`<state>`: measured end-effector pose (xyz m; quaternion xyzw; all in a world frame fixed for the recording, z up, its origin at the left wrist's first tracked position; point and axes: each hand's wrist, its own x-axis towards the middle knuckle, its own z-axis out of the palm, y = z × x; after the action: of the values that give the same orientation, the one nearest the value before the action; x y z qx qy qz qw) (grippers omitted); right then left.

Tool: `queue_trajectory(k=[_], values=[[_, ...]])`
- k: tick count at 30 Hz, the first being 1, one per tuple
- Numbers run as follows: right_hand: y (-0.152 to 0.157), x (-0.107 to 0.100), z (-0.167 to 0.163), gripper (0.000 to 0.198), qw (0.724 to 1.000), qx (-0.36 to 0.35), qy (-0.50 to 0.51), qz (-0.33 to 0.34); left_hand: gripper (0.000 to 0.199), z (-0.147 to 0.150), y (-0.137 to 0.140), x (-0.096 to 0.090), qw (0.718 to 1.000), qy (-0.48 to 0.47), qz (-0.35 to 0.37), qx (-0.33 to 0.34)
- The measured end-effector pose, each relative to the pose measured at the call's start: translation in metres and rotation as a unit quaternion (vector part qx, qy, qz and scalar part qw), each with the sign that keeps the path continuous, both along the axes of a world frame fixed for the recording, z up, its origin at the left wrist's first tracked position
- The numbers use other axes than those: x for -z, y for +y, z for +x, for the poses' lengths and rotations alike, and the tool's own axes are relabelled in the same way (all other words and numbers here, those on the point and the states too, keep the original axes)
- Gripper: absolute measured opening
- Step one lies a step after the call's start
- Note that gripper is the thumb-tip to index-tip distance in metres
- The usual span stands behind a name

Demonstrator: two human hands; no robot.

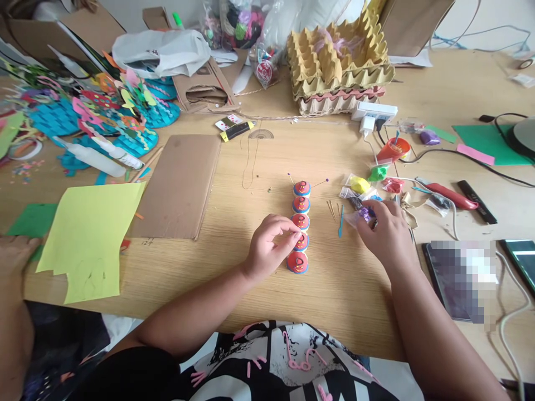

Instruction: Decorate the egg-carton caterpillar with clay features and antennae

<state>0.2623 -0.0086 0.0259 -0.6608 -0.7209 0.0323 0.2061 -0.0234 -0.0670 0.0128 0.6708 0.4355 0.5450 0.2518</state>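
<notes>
A caterpillar-like row of red domes with blue rims and yellow marks point(301, 204) lies on the table, two purple-tipped feelers at its far end. My left hand point(271, 245) is over its near half, thumb and forefinger pinched together; whatever they hold is too small to make out. On the right, my right hand point(388, 234) curls its fingers round a small bag of purple clay point(363, 216). Bags of yellow clay point(359, 184), green clay point(379, 173) and red clay point(393, 185) lie just beyond it. Between the row and this hand are a blue modelling tool point(341, 221) and several thin sticks point(332, 210).
Brown cardboard point(179, 186) and yellow paper point(92, 239) lie left, near another person's hand point(19, 248). Egg trays point(338, 67) are stacked at the back. An orange cup point(393, 150), a power strip point(376, 111), cables and a tablet point(455, 278) occupy the right.
</notes>
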Motion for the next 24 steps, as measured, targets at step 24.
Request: queue_trajectory(k=[24], values=[[0.009,-0.018,-0.070,0.031,0.960,-0.004,-0.221,-0.172,0.016,-0.002,0.008,0.007,1.000,-0.007,0.018,-0.014]])
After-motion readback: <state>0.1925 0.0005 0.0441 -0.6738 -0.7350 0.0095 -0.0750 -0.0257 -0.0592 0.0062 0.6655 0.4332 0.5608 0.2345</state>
